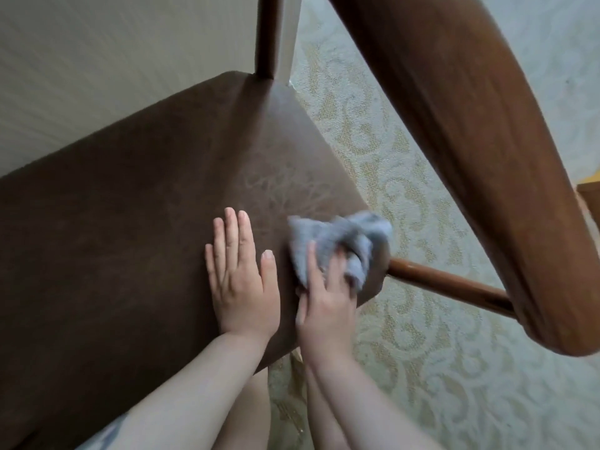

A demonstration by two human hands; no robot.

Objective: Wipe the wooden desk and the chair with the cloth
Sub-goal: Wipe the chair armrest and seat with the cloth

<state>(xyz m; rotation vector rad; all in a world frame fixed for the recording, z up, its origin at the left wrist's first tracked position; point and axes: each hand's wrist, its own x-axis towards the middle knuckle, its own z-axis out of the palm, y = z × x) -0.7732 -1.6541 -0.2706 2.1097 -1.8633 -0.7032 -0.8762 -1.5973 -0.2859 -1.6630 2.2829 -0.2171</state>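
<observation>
Grey cloth (341,245), soft, light, easily bunched, gripped in curled right-hand fingers (311,264) at chair seat (130,222) edge; left hand (240,274) flat, fingers straight, steadying seat.

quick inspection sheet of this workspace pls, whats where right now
surface: brown padded chair seat, faint pale streaks near its right side
job's things: grey cloth bunched at the seat's right edge; desk not in view
clutter: nothing seen
grippers: left hand flat on the seat, fingers straight; right hand grips the cloth
cables: nothing seen
surroundings: curved wooden chair back and rail at right, patterned carpet below, pale wall at upper left
</observation>
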